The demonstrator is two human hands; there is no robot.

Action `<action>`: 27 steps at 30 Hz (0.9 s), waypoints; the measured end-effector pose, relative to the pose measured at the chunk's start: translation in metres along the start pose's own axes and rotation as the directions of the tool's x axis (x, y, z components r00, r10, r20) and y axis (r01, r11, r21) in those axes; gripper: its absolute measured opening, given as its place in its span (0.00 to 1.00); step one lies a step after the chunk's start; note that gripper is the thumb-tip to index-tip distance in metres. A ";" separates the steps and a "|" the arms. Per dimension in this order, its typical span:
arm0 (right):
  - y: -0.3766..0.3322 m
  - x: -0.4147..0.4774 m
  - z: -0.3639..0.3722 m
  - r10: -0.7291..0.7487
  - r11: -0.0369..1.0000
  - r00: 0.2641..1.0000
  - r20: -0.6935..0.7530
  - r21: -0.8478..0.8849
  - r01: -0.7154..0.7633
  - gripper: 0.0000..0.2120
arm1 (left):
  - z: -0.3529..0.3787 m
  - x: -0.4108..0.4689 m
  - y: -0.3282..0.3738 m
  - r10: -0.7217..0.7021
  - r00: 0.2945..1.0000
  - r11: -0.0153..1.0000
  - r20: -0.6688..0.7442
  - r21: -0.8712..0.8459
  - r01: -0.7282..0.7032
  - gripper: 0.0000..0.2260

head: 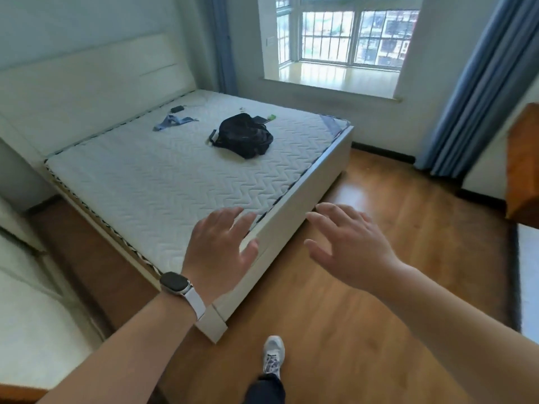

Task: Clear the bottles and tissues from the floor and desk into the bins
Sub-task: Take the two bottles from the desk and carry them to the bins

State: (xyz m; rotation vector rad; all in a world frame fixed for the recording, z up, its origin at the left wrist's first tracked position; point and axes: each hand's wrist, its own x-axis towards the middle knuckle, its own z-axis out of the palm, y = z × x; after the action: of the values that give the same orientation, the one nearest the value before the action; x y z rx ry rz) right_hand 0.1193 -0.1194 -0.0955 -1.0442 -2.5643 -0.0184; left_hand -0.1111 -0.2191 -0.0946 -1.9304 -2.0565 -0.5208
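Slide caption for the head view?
Open, empty left hand and right hand before a bare mattress carrying a black backpack.

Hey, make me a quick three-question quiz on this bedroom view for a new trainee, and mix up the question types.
1. True or false: the right hand grips a bottle.
2. Where on the mattress does the black backpack lie?
A) on the half nearer the window
B) against the headboard
C) at the corner under the hands
3. Short answer: which hand's wrist bears the watch?

Key: 1 false, its fingers are spread and hold nothing; 2 A; 3 the left hand.
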 end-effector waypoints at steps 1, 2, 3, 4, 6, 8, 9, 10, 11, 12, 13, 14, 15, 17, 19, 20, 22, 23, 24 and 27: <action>0.013 0.003 0.000 0.029 0.999 1.000 -0.008 -0.013 -0.029 0.24 | 0.008 0.017 0.003 0.018 1.000 1.000 -0.004 -0.013 -0.018 0.20; 0.026 0.008 0.001 0.056 0.998 0.998 -0.015 -0.024 -0.057 0.24 | 0.016 0.035 0.006 0.040 0.999 0.999 -0.005 -0.025 -0.040 0.20; 0.039 0.013 0.002 0.081 0.996 0.996 -0.022 -0.036 -0.082 0.24 | 0.025 0.053 0.008 0.065 0.998 0.997 -0.011 -0.037 -0.065 0.20; 0.051 0.019 0.003 0.104 0.993 0.994 -0.027 -0.050 -0.105 0.24 | 0.035 0.071 0.010 0.094 0.995 0.994 -0.020 -0.049 -0.095 0.21; 0.078 0.034 0.007 0.147 0.985 0.989 -0.025 -0.083 -0.149 0.25 | 0.057 0.108 0.015 0.151 0.988 0.986 -0.030 -0.071 -0.153 0.21; 0.105 0.052 0.010 0.202 0.973 0.979 -0.008 -0.109 -0.201 0.25 | 0.079 0.146 0.021 0.191 0.981 0.976 -0.020 -0.103 -0.192 0.21; 0.118 0.062 0.011 0.231 0.966 0.973 -0.004 -0.118 -0.230 0.25 | 0.090 0.166 0.024 0.204 0.979 0.971 -0.007 -0.123 -0.203 0.20; 0.131 0.072 0.011 0.258 0.958 0.966 -0.002 -0.130 -0.256 0.25 | 0.101 0.186 0.027 0.215 0.977 0.967 0.009 -0.141 -0.211 0.20; 0.144 0.082 0.011 0.281 0.950 0.960 0.001 -0.143 -0.278 0.24 | 0.111 0.205 0.029 0.226 0.974 0.963 0.025 -0.156 -0.219 0.21; 0.157 0.092 0.011 0.299 0.942 0.954 0.001 -0.158 -0.295 0.24 | 0.121 0.224 0.032 0.241 0.970 0.958 0.037 -0.169 -0.232 0.21; 0.170 0.103 0.010 0.318 0.935 0.948 -0.001 -0.168 -0.313 0.24 | 0.130 0.244 0.034 0.261 0.964 0.951 0.044 -0.183 -0.249 0.21; 0.183 0.113 0.009 0.337 0.926 0.941 -0.009 -0.177 -0.333 0.24 | 0.139 0.263 0.037 0.282 0.958 0.942 0.045 -0.200 -0.268 0.21; 0.196 0.122 0.008 0.357 0.916 0.934 -0.018 -0.187 -0.354 0.24 | 0.148 0.283 0.039 0.302 0.952 0.933 0.042 -0.216 -0.287 0.22; 0.223 0.141 0.006 0.400 0.895 0.916 -0.036 -0.200 -0.399 0.24 | 0.162 0.322 0.046 0.339 0.940 0.915 0.025 -0.239 -0.324 0.22; 0.248 0.154 0.004 0.443 0.874 0.895 -0.059 -0.194 -0.446 0.25 | 0.177 0.357 0.054 0.381 0.925 0.895 0.000 -0.252 -0.368 0.22; 0.260 0.158 0.003 0.463 0.863 0.883 -0.071 -0.192 -0.468 0.26 | 0.184 0.373 0.060 0.407 0.913 0.881 -0.010 -0.261 -0.395 0.22; 0.281 0.163 0.001 0.502 0.841 0.861 -0.085 -0.187 -0.508 0.27 | 0.199 0.402 0.074 0.460 0.888 0.850 -0.011 -0.284 -0.444 0.22; 0.292 0.165 0.001 0.520 0.829 0.849 -0.092 -0.185 -0.527 0.27 | 0.206 0.414 0.083 0.484 0.875 0.837 0.001 -0.293 -0.463 0.22; 0.303 0.164 0.000 0.537 0.818 0.837 -0.101 -0.181 -0.546 0.26 | 0.214 0.426 0.093 0.505 0.863 0.825 0.013 -0.300 -0.478 0.22; 0.338 0.157 -0.005 0.589 0.777 0.798 -0.130 -0.179 -0.603 0.25 | 0.235 0.455 0.129 0.552 0.834 0.795 0.026 -0.320 -0.516 0.22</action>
State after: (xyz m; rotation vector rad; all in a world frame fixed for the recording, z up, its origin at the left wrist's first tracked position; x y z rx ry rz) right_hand 0.2470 0.2307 -0.0792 -1.8674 -2.0863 -0.1611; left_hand -0.0052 0.2985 -0.0988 -2.6473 -1.4251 -0.6135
